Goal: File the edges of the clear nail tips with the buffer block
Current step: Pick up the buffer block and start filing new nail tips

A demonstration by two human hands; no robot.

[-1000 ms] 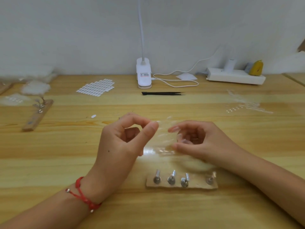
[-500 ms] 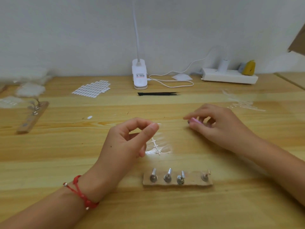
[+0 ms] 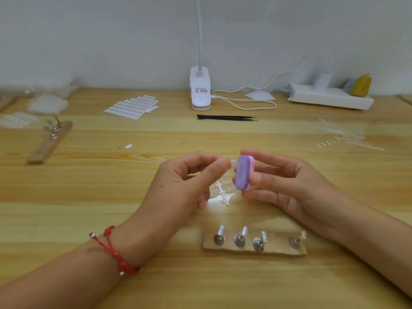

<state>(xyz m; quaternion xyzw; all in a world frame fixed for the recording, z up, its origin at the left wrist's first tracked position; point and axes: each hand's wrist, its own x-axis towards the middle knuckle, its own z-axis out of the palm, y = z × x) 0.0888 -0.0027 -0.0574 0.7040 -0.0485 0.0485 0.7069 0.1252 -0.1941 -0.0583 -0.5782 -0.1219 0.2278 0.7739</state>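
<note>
While the left hand [image 3: 181, 188] pinches a nail tip [image 3: 233, 163], the right hand [image 3: 292, 188] grips the buffer block [image 3: 243, 175] upright, just right of it.

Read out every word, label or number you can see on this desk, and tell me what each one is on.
The label on the white lamp clamp: red and dark print, too small and blurred to read.
No print shows on the buffer block, the clear nail tip or the power strip.
Nothing else in view carries readable text.
</note>
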